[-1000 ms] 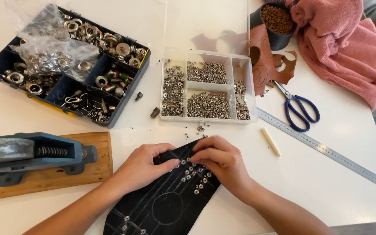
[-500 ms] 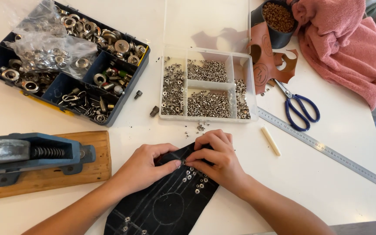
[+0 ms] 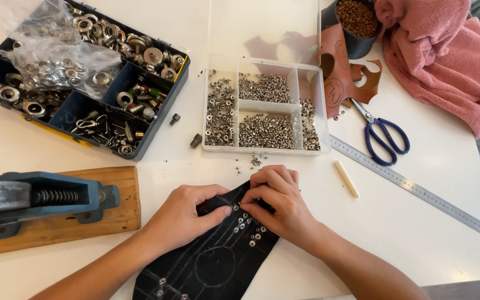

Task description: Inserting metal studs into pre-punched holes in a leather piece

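Pinching at the lower centre, the black leather piece (image 3: 218, 261) is gripped at its riveted top edge by the left hand (image 3: 181, 216) and right hand (image 3: 279, 203), fingers pressed together.

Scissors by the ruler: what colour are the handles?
Blue handles, seen in the head view: scissors beside the ruler.

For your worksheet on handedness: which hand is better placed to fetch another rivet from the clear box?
Probably the right hand: it lies directly below the clear box and nearer to it. The left hand sits further left, pressing down the black leather piece.
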